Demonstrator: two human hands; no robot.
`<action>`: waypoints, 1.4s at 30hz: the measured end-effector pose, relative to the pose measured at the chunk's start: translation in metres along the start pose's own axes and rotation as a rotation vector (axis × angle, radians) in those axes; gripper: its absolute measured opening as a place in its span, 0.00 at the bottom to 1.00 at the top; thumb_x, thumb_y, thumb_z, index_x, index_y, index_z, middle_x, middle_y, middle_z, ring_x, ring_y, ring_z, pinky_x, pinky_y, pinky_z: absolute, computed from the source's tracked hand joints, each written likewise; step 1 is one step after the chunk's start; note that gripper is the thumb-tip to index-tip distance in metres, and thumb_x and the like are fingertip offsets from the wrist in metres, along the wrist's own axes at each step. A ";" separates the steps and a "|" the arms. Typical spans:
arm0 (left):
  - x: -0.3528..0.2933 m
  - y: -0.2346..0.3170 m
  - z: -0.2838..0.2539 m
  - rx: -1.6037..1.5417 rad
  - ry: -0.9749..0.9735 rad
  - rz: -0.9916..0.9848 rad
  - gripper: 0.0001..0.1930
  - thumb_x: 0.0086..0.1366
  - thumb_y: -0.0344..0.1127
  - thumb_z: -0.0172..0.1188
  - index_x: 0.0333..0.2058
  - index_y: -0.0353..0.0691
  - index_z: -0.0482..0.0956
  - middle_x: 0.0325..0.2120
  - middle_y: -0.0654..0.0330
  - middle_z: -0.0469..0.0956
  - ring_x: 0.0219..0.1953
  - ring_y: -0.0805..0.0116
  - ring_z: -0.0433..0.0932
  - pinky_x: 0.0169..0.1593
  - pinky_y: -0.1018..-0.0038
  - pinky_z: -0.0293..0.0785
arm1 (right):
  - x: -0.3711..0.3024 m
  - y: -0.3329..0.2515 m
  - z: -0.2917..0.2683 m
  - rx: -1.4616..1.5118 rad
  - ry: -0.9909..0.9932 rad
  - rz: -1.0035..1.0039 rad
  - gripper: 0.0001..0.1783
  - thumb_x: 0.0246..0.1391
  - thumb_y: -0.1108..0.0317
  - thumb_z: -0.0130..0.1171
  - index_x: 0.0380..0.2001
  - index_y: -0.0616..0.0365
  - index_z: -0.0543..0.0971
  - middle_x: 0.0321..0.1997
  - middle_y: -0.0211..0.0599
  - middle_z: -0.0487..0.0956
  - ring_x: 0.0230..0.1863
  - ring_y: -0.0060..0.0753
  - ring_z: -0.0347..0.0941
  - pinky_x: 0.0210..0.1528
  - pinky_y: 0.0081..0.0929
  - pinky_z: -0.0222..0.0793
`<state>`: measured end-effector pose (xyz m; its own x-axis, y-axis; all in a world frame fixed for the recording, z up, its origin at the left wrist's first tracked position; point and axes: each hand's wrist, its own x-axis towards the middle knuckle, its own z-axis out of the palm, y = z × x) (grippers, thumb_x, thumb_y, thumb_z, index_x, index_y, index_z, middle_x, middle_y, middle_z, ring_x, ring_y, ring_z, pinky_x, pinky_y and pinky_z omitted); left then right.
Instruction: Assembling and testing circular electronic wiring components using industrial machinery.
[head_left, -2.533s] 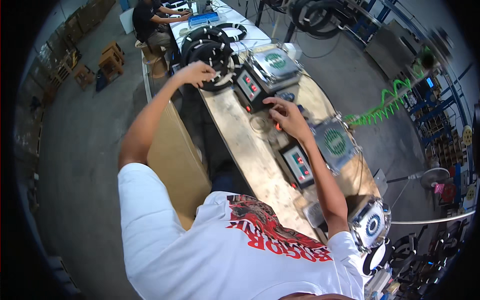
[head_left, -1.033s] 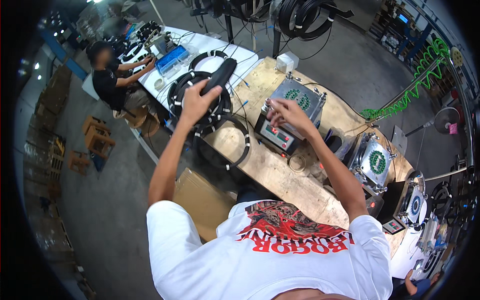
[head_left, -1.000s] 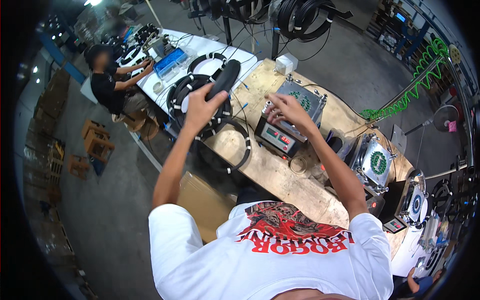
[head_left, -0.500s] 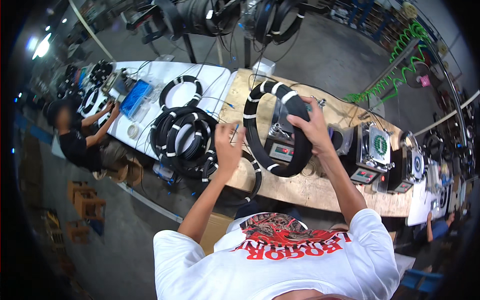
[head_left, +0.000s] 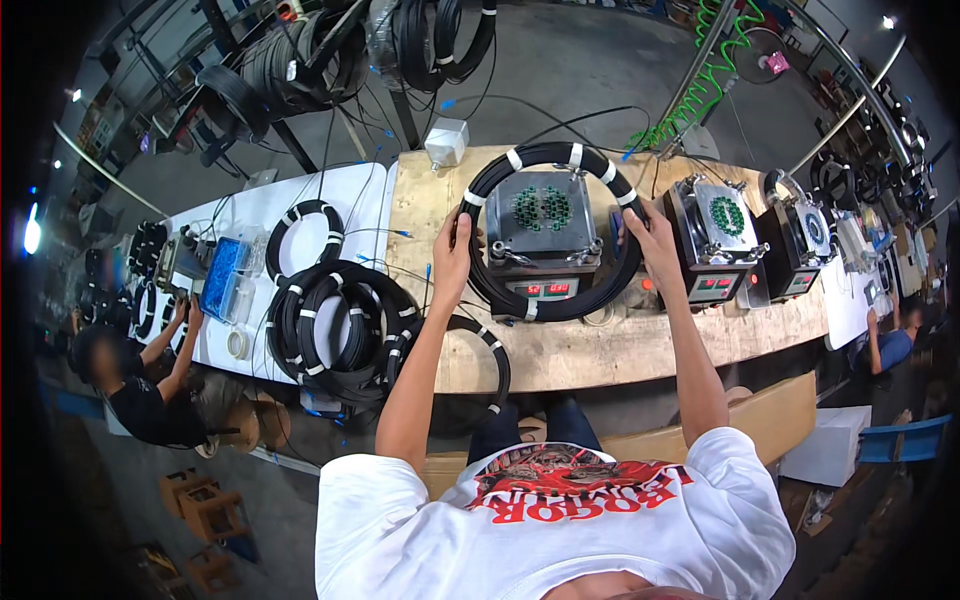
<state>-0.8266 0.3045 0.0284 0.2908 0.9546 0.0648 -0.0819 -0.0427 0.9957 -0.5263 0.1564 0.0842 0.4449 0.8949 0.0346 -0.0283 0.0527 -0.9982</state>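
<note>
Between my hands is a large coil of black cable [head_left: 556, 154], bound at intervals with white tape. My left hand [head_left: 455, 250] grips its left side, and my right hand [head_left: 652, 245] closes round its right side. Through the ring shows a metal machine [head_left: 545, 215] with a round pattern of green-tipped pieces on its top and a lit red display in front. From the coil, loose cable ends with blue caps [head_left: 447, 104] reach out at the far side. Left of my left hand lies a pile of similar black coils [head_left: 340, 330].
Two more such machines [head_left: 726, 218] stand to the right on the wooden table [head_left: 420, 190]. A white box [head_left: 446, 142] sits at the back. On the white table at left are a blue tray [head_left: 224, 280] and a tape roll [head_left: 237, 344]. A co-worker [head_left: 130, 380] sits there.
My left hand, raised beside the coil before, now grips its left side. The coil has turned to face up more squarely, in front of the machine. My view has shifted right.
</note>
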 end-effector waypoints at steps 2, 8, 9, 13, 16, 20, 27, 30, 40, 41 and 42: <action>-0.007 -0.009 -0.001 0.027 -0.003 0.035 0.29 0.76 0.50 0.51 0.61 0.29 0.70 0.42 0.59 0.78 0.42 0.72 0.73 0.49 0.77 0.69 | 0.003 0.025 -0.006 -0.121 -0.014 -0.089 0.24 0.64 0.61 0.61 0.56 0.67 0.74 0.34 0.29 0.77 0.29 0.16 0.69 0.34 0.19 0.69; -0.025 -0.051 -0.020 0.217 0.098 0.071 0.29 0.75 0.50 0.53 0.60 0.27 0.71 0.45 0.56 0.79 0.45 0.72 0.73 0.51 0.76 0.69 | -0.004 0.064 -0.008 -0.393 -0.084 -0.156 0.26 0.63 0.57 0.61 0.55 0.68 0.75 0.35 0.29 0.77 0.34 0.18 0.65 0.36 0.20 0.64; -0.030 -0.058 -0.023 0.225 0.098 0.074 0.29 0.75 0.50 0.53 0.60 0.27 0.71 0.45 0.56 0.79 0.45 0.72 0.73 0.51 0.76 0.69 | -0.007 0.071 -0.007 -0.352 -0.103 -0.163 0.27 0.63 0.56 0.61 0.56 0.67 0.75 0.34 0.26 0.75 0.34 0.17 0.65 0.36 0.20 0.63; -0.044 -0.066 -0.018 0.203 0.041 0.052 0.30 0.74 0.50 0.54 0.59 0.26 0.71 0.47 0.56 0.79 0.47 0.72 0.73 0.53 0.77 0.68 | -0.002 0.109 -0.031 -0.499 -0.038 -0.243 0.30 0.60 0.53 0.63 0.56 0.69 0.75 0.35 0.42 0.77 0.36 0.30 0.68 0.40 0.29 0.65; -0.048 -0.066 -0.016 0.193 0.004 0.087 0.28 0.74 0.49 0.54 0.59 0.27 0.71 0.47 0.55 0.79 0.48 0.72 0.73 0.54 0.77 0.68 | 0.003 0.122 -0.040 -0.494 -0.025 -0.306 0.31 0.61 0.50 0.62 0.55 0.67 0.76 0.33 0.42 0.74 0.35 0.33 0.69 0.40 0.29 0.64; -0.040 -0.073 -0.033 0.204 -0.111 0.148 0.28 0.73 0.49 0.56 0.58 0.27 0.71 0.47 0.55 0.78 0.49 0.70 0.74 0.55 0.75 0.68 | 0.001 0.118 -0.034 -0.492 -0.054 -0.321 0.31 0.62 0.49 0.60 0.55 0.67 0.76 0.36 0.41 0.76 0.37 0.32 0.71 0.42 0.28 0.65; 0.005 -0.031 -0.008 0.318 -0.126 0.426 0.24 0.72 0.48 0.57 0.58 0.35 0.73 0.47 0.54 0.78 0.48 0.68 0.76 0.54 0.74 0.70 | 0.034 0.067 -0.004 -0.443 -0.146 -0.441 0.27 0.66 0.52 0.55 0.56 0.66 0.76 0.45 0.44 0.82 0.44 0.30 0.76 0.51 0.28 0.69; 0.036 -0.001 0.032 0.417 -0.249 0.476 0.25 0.72 0.49 0.57 0.58 0.36 0.73 0.47 0.53 0.78 0.46 0.66 0.78 0.51 0.72 0.72 | 0.075 0.067 0.020 -0.544 -0.212 -0.569 0.26 0.65 0.54 0.57 0.56 0.66 0.76 0.45 0.47 0.83 0.45 0.35 0.78 0.51 0.30 0.70; 0.048 -0.024 0.041 0.541 -0.150 0.574 0.23 0.71 0.51 0.55 0.47 0.35 0.82 0.31 0.52 0.82 0.44 0.56 0.79 0.54 0.64 0.66 | 0.075 0.068 0.044 -0.466 -0.133 -0.636 0.19 0.58 0.61 0.65 0.46 0.65 0.80 0.39 0.48 0.83 0.43 0.40 0.78 0.49 0.33 0.70; 0.049 -0.023 0.039 0.540 -0.152 0.584 0.23 0.71 0.51 0.55 0.47 0.35 0.82 0.31 0.52 0.82 0.44 0.56 0.79 0.54 0.64 0.66 | 0.076 0.067 0.044 -0.446 -0.142 -0.612 0.20 0.57 0.61 0.66 0.46 0.65 0.80 0.39 0.47 0.83 0.42 0.39 0.78 0.49 0.33 0.70; 0.047 -0.025 0.035 0.559 -0.157 0.527 0.23 0.71 0.51 0.55 0.47 0.35 0.82 0.33 0.52 0.82 0.45 0.55 0.79 0.54 0.64 0.67 | 0.076 0.065 0.046 -0.423 -0.185 -0.555 0.20 0.56 0.61 0.67 0.45 0.66 0.80 0.38 0.47 0.83 0.41 0.38 0.77 0.48 0.32 0.70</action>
<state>-0.7778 0.3400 0.0091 0.4821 0.7160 0.5049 0.2332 -0.6604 0.7138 -0.5355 0.2480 0.0239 0.1333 0.8484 0.5123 0.5238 0.3785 -0.7631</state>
